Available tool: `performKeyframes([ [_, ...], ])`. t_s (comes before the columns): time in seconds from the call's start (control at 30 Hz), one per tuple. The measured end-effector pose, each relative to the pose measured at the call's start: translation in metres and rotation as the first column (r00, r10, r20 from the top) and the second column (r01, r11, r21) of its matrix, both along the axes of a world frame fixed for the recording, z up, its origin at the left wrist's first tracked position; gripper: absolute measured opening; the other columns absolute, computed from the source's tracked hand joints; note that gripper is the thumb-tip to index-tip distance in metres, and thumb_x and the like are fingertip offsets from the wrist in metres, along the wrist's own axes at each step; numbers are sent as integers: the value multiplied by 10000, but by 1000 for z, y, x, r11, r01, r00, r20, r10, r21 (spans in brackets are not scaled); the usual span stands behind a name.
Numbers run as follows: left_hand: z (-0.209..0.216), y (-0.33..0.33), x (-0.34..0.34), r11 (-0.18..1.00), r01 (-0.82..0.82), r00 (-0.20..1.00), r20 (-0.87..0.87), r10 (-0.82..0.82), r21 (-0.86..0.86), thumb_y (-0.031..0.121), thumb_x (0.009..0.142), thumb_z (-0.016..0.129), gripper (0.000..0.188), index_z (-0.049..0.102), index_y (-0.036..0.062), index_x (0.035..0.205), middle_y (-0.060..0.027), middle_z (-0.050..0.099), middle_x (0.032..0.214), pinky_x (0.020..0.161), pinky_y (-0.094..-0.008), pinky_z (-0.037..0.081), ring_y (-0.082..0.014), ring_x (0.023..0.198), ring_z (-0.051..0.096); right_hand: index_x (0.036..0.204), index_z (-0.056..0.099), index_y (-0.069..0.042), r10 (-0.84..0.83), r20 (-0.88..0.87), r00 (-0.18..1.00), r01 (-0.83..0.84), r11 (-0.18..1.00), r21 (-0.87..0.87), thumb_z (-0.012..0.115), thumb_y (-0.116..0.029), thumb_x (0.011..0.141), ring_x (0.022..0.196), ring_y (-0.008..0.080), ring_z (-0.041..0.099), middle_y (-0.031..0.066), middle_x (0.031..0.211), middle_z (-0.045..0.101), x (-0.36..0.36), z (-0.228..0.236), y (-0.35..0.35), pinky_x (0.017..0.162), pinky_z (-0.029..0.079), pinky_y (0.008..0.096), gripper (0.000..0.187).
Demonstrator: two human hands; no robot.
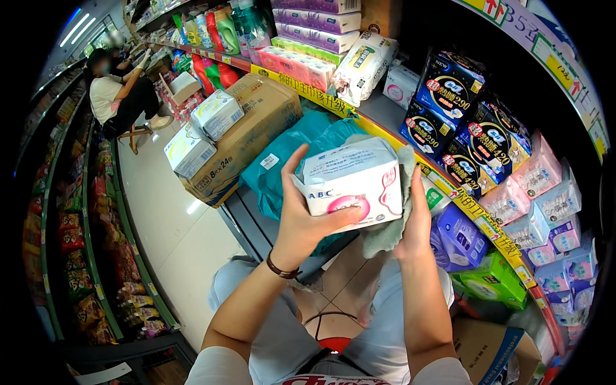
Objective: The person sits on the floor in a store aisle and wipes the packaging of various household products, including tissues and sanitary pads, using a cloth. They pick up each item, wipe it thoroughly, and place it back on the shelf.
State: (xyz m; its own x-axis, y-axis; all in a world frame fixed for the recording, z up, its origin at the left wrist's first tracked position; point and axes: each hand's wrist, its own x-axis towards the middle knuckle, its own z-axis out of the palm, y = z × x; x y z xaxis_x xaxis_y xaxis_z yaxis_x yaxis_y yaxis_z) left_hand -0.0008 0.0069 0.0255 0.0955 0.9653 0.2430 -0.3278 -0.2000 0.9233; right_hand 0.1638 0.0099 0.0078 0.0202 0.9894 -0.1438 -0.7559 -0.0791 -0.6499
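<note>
Shop aisle, shelves both sides, pale floor running back to a seated person (pixel 119 90) at the far end. Cardboard box (pixel 247 138) w/ two small white boxes on top sat on the low shelf, teal bag (pixel 292 163) beside it. Dark-blue packs (pixel 449 102) and pink/lilac packs filled the shelf (pixel 385 112) on the right.

Left hand (pixel 305 221) was closed round the white soft pack (pixel 356 183), thumb across the front, fingers behind, holding it chest-high over the knees. Right hand (pixel 414 224) pressed a grey cloth (pixel 391 224) flat against the pack's right end & underside, fingers mostly hidden by cloth.

Judgement: wiping looked to be in hand. To do it well: keep the left grip firm but not crushing, turn the pack so each face meets the cloth, wipe seams too.
</note>
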Motion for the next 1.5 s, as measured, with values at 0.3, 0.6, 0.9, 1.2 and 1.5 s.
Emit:
performKeyframes([
  [0.3, -22, -4, 12, 981, -63, 998, 8, 66, -184, 118, 786, 778, 623, 368, -12, 1237, -130, 523, 1121, 851, -295, 507, -163, 1038, 566, 1343, 468, -51, -74, -212, 975, 84, 996, 38, 381, -510, 988, 1138, 257, 576, 117, 1280, 572, -21, -10, -4, 982, 455, 386, 587],
  [0.6, -25, -2, 11, 960, -182, 977, -72, 201, 213, 152, 768, 782, 690, 373, 12, 1306, -114, 489, 1216, 932, -309, 437, -180, 1105, 511, 1341, 461, -86, 30, -277, 960, -62, 992, -108, 406, -365, 975, 1157, 261, 562, 119, 1287, 559, -53, -10, -11, 972, 467, 400, 464],
  [0.9, -16, 12, -18, 939, -104, 875, -419, 244, 328, 297, 734, 817, 878, 328, -26, 1387, -177, 358, 1408, 1037, -364, 353, -263, 1270, 406, 1341, 485, -68, 27, -197, 980, -68, 976, -207, 384, -472, 977, 1162, 286, 553, 119, 1299, 563, -21, 8, 0, 1010, 424, 422, 553],
  [1.2, -2, -4, -13, 753, -123, 784, -402, 473, 646, 207, 670, 825, 899, 333, 22, 1400, -179, 485, 1267, 987, -421, 381, -356, 1146, 478, 1382, 436, -77, 167, -251, 953, -173, 985, -3, 362, -444, 990, 1221, 307, 511, 130, 1363, 506, -40, -25, -15, 1030, 430, 451, 542],
  [1.5, -7, 27, -56, 553, -206, 270, -497, 825, 807, 76, 679, 713, 711, 438, 56, 1334, -179, 510, 1228, 976, -476, 348, -361, 1137, 472, 1282, 509, -51, 210, -179, 961, -258, 913, -317, 381, -307, 1004, 1151, 302, 563, 139, 1275, 571, -40, -18, -4, 990, 451, 437, 400],
])
